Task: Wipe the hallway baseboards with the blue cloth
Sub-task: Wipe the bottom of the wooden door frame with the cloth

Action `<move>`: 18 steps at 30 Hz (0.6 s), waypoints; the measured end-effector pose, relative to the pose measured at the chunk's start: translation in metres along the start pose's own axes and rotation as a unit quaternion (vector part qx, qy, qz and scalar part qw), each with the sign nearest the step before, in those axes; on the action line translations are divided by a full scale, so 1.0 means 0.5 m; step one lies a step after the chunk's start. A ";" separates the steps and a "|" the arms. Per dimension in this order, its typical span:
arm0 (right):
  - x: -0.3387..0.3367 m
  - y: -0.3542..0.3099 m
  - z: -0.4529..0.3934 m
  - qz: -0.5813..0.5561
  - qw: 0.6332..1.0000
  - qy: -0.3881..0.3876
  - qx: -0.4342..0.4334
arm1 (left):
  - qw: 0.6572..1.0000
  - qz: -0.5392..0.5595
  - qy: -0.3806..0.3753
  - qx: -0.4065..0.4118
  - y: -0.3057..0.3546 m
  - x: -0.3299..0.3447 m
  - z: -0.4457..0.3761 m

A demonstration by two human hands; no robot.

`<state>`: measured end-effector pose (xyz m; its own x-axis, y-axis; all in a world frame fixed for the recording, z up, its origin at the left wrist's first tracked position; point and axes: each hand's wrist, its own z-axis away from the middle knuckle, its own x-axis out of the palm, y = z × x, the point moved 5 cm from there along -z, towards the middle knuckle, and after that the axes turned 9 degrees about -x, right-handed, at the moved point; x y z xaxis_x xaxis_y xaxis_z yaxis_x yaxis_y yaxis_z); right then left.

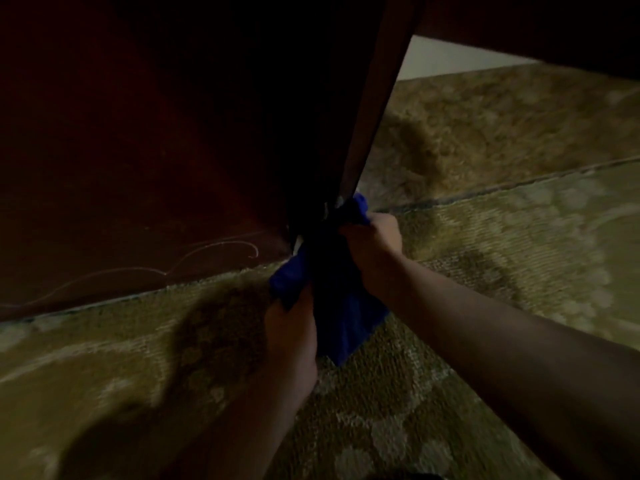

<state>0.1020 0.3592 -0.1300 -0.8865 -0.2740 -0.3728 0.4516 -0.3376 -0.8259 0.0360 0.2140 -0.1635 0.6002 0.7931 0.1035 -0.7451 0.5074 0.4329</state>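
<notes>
Both hands reach forward from the bottom of the dim view, bare forearms stretched over a patterned olive-green carpet. Nearest, the left hand curls its fingers around the lower edge of a crumpled deep blue cloth and grips it. Just beyond, the right hand closes its fingers round the upper part of the same cloth, so the fabric is bunched between the two hands. The blue cloth is pressed low against the bottom corner of a dark reddish-brown wooden panel, right where that panel meets the carpet. A narrow brown wooden edge strip rises from this corner, slanting up and to the right. Thin pale curling scratch marks show on the panel's lower face, left of the cloth. Farther off, a dark seam crosses the carpet, and beyond it a small patch of pale wall shows.
</notes>
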 end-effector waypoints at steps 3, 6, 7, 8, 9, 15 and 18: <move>0.009 0.003 0.007 -0.062 0.998 -0.005 0.026 | 0.999 0.036 -0.010 0.009 -0.009 -0.010 0.003; -0.001 -0.020 0.036 -0.108 0.993 0.031 -0.021 | 0.995 0.064 -0.079 -0.004 -0.006 -0.011 0.003; -0.008 -0.031 0.044 -0.105 0.992 0.049 -0.057 | 0.992 0.063 -0.105 -0.004 -0.004 -0.010 0.000; -0.015 -0.043 0.053 -0.091 0.990 0.060 -0.092 | 0.990 0.063 -0.123 -0.002 -0.004 -0.012 -0.005; -0.021 -0.050 0.058 -0.068 0.988 0.069 -0.117 | 0.990 0.064 -0.129 0.002 -0.005 -0.012 -0.008; 0.003 -0.042 0.039 0.140 0.987 0.034 -0.069 | 0.989 0.076 -0.125 -0.003 -0.009 -0.013 -0.015; -0.011 -0.079 0.061 0.138 0.977 0.084 -0.139 | 0.986 0.080 -0.143 -0.008 -0.007 -0.013 -0.014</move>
<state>0.0920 0.3465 -0.0825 -0.7500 -0.1612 -0.6415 0.6509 -0.0076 -0.7591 0.0329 0.2093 -0.1719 0.5299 0.7369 0.4198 -0.8405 0.3904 0.3757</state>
